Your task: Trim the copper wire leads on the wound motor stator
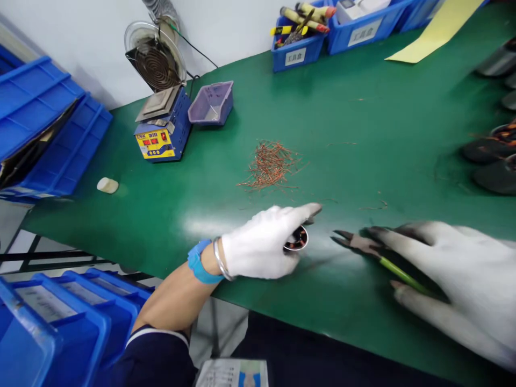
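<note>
My left hand (264,242), in a white glove with a blue wristband, grips a small round coil part (297,240) with copper winding, resting near the front of the green table (169,215). My right hand (455,279), also white-gloved and blurred, holds side cutters (365,246) with green handles. Their tips point left toward the coil part, a short gap away. A heap of cut copper wire bits (271,165) lies on the mat just beyond my left hand.
A blue soldering station (161,137) with a round fan (155,56) and a purple tray (212,103) stand at the back left. Blue bins (48,134) line the left, tool bins (298,40) the far edge, dark round parts (494,161) the right.
</note>
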The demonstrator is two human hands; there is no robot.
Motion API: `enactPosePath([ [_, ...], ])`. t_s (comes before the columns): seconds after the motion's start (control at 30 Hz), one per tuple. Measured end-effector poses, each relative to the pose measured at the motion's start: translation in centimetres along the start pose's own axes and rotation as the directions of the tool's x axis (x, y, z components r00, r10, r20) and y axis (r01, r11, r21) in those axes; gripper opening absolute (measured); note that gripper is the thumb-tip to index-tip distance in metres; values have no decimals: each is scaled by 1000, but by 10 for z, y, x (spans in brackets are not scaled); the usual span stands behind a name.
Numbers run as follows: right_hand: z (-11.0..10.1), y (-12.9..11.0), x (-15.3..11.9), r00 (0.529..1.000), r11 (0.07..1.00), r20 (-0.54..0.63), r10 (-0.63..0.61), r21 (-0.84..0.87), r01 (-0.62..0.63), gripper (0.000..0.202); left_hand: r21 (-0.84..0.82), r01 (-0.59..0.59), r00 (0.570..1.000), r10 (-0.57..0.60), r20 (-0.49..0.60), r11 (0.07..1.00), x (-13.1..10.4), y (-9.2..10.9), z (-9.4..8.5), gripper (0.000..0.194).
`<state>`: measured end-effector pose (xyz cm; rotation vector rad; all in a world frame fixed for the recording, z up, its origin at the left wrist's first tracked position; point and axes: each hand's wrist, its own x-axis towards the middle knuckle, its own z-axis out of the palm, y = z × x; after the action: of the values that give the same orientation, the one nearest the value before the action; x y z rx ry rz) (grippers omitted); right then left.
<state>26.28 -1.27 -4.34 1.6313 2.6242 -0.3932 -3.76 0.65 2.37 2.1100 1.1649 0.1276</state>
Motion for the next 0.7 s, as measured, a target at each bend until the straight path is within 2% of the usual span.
enactPosePath([
  [0.07,-7,-3,2,998,996,-9,-67,-63,66,42,-100,-127,991,131,26,987,-5,-6,-13,92],
  [0.13,-12,-7,8,988,988,-73,-134,-81,128,43,-196,-115,993,116,-10,974,-7,-9,-21,96],
  [0.23,-15,-24,24,962,980,-188,-198,-16,199,46,-247,98,990,-120,-78,964,-4,-6,-19,105],
  [0.33,-12,-51,45,964,985,-229,-135,79,156,48,-196,291,935,-322,-149,936,4,1,-1,112],
  [0.43,-7,-71,61,972,950,-195,-132,255,180,44,-178,344,911,-373,-174,922,11,3,14,104],
  [0.53,-6,-71,73,976,899,-118,-182,383,214,36,-206,287,938,-318,-137,936,12,-2,16,109],
  [0.6,-9,-62,79,985,924,-54,-161,343,170,32,-244,237,962,-262,-79,940,11,-5,13,114],
  [0.7,-18,-51,84,997,960,38,-60,275,47,31,-265,202,976,-217,-30,943,8,-5,7,113],
])
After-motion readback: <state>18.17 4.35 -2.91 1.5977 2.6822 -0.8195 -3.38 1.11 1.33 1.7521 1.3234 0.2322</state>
